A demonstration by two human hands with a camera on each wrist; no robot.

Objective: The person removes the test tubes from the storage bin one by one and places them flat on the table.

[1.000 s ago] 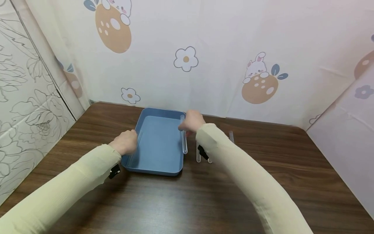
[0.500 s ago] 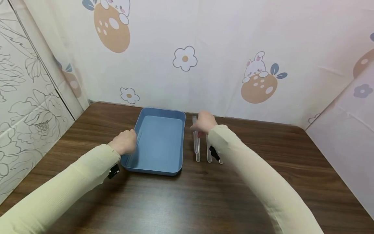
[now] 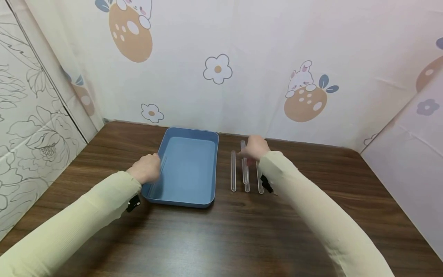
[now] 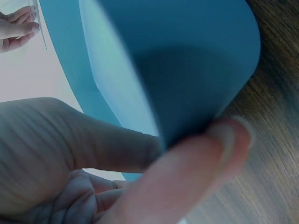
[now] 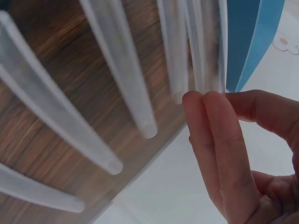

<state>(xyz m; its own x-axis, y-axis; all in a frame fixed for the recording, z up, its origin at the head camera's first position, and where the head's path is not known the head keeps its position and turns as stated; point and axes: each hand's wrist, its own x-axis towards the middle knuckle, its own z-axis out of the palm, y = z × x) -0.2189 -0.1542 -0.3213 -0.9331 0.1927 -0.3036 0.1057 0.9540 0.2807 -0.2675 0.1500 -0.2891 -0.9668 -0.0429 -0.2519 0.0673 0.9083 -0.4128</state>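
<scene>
My left hand (image 3: pixel 146 169) pinches the left rim of a blue rectangular tray (image 3: pixel 190 169); the left wrist view has thumb and fingertip (image 4: pixel 182 172) on either side of its wall. A faint, clear, tube-like strip (image 3: pixel 162 165) runs along the tray's left inner side. To the right of the tray, my right hand (image 3: pixel 257 148) holds a clear test tube (image 5: pixel 210 46) near one end, between thumb and fingers. The held tube overlaps another test tube (image 3: pixel 247 188) in the head view. More clear tubes lie alongside, including one on the left (image 3: pixel 233 171) and one (image 3: pixel 260 186) partly behind the hand.
The dark wood table (image 3: pixel 180 238) extends in front of the tray and to the right of the tubes. A patterned curtain (image 3: pixel 256 88) hangs at its back edge, and another patterned panel (image 3: pixel 31 104) stands on the left.
My right hand has moved right, carrying the test tube from over the tray's right edge to over the tubes on the table. My left hand keeps its grip on the tray.
</scene>
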